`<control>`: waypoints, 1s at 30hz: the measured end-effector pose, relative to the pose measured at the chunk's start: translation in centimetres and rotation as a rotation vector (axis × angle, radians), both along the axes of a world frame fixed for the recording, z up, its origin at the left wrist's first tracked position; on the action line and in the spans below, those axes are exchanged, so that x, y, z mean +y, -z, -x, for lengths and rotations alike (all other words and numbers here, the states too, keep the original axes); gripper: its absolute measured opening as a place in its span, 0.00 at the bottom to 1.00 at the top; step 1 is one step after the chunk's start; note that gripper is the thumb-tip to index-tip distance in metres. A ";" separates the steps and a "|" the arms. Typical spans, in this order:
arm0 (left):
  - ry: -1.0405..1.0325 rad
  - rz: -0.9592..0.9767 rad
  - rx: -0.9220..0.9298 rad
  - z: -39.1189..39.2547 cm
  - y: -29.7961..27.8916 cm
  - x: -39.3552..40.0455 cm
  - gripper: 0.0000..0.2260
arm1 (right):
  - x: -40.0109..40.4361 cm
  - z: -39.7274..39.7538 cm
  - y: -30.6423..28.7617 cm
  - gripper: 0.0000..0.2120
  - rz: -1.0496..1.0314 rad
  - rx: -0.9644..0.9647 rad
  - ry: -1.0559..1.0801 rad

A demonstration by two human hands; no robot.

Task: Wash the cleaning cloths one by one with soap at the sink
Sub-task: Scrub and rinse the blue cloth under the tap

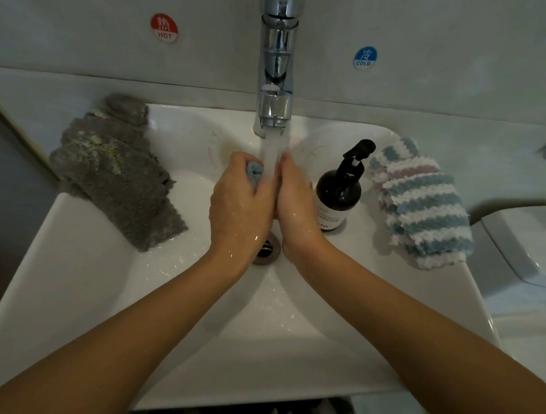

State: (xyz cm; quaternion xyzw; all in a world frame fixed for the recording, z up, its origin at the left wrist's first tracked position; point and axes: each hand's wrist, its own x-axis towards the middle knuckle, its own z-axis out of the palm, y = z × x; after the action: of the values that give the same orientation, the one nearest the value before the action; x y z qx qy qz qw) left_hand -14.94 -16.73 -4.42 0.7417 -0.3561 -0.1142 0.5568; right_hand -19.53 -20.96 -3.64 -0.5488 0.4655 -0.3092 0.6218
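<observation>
Left hand [238,205] is curled round a small blue cloth [255,171], a bit of it poking out between thumb and fingers; right hand [296,205] is pressed against the left, fingers curled in on the same bundle as far as I can tell, most of the cloth being hidden between the palms. Both hands sit directly under the water stream [274,153] from the tap [275,81], over the drain [267,249], skin wet. Step in hand, my read: rinsing or scrubbing this one cloth under running water; no lather visible, so can't say if soap has gone on. Just right of the right hand stands the soap bottle [338,197], dark, pump on top, inside the sink [81,277]. Further right, a striped cloth [421,203] lies over the sink rim. Well left of the left hand, a grey cloth [117,173] with pale green smears drapes over the other rim, looks unwashed. Next move likely calls for: free the right hand, press the pump, work soap into the blue cloth, rinse, wring, set aside, then take the grey one. Watch for knocking the bottle, it's close to the right wrist.
</observation>
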 end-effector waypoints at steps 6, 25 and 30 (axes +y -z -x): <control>-0.045 0.105 0.008 -0.5 -0.4 0.0 0.06 | 0.0 0.4 -1.0 0.11 0.201 0.040 -0.044; 0.002 -0.011 0.140 -0.1 -1.3 -0.5 0.23 | -0.1 0.7 -1.1 0.15 0.516 0.143 -0.005; -0.012 -0.042 0.208 -0.2 -1.1 0.1 0.22 | 0.6 0.3 0.0 0.10 0.443 0.099 -0.021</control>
State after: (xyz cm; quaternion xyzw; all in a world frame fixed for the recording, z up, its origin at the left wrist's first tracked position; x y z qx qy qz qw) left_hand -14.72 -16.67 -3.31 0.7394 -0.2894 -0.1946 0.5759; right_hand -19.85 -20.40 -3.63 -0.6914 0.4103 -0.3700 0.4656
